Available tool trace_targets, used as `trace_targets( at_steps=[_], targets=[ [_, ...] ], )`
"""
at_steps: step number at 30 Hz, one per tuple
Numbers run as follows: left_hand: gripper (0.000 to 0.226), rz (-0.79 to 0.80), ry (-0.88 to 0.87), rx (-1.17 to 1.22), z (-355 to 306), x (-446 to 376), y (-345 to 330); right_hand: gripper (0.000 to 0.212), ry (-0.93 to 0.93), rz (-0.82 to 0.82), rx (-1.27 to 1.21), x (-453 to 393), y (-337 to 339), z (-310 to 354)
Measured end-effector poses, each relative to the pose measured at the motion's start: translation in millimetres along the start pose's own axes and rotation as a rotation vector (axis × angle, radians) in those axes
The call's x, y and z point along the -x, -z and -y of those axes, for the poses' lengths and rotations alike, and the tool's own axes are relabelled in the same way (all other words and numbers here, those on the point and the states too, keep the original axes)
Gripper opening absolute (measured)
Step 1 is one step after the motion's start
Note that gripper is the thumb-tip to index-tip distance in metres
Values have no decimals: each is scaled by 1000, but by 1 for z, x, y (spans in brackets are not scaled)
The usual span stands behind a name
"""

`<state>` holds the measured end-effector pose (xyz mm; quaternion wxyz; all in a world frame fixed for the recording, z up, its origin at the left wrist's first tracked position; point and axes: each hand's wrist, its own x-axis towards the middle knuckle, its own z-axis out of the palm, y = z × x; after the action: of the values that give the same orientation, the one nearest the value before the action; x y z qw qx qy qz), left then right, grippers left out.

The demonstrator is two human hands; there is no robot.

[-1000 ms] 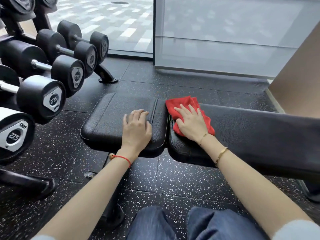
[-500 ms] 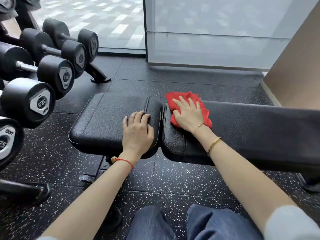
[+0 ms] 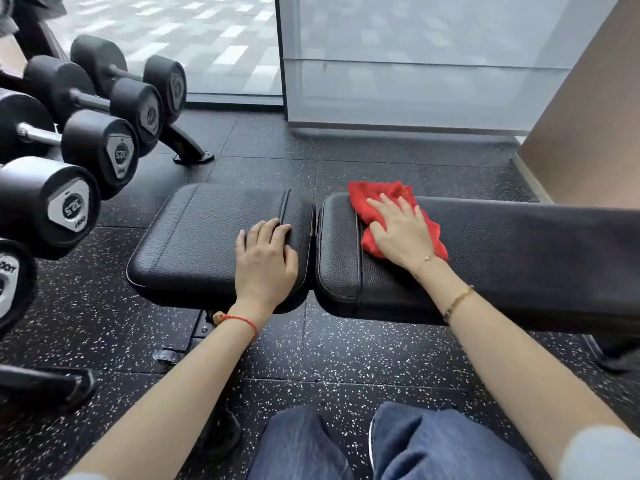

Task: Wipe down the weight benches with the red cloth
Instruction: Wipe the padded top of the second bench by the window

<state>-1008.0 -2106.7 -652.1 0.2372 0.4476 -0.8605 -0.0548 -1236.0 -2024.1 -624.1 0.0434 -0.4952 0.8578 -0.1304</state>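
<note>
A black padded weight bench lies across the view in two pads: a short seat pad [image 3: 201, 237] on the left and a long back pad [image 3: 519, 258] on the right. The red cloth [image 3: 375, 199] lies on the left end of the long pad. My right hand [image 3: 398, 230] presses flat on the cloth with its fingers spread. My left hand [image 3: 265, 261] rests palm down on the right part of the seat pad, next to the gap between the pads.
A rack of black dumbbells [image 3: 104, 150] stands close on the left, its foot [image 3: 187, 147] on the speckled rubber floor. A glass wall [image 3: 415, 64] runs behind the bench and a tan wall [image 3: 588, 133] stands at the right. My knees [image 3: 381, 445] are below the bench.
My right hand has slid the red cloth a little to the right along the long pad, away from its left end. My left hand stays on the seat pad.
</note>
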Motion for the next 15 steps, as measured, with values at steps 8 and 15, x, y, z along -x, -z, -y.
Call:
trace_targets(
  at_steps=[8,15],
  targets=[
    [40,-2,6,10,1,-1,-1,56,324,35,-33,60,-5,16],
    [41,17,4,-1,-1,1,0,53,-12,-49,-7,42,7,-35]
  ],
)
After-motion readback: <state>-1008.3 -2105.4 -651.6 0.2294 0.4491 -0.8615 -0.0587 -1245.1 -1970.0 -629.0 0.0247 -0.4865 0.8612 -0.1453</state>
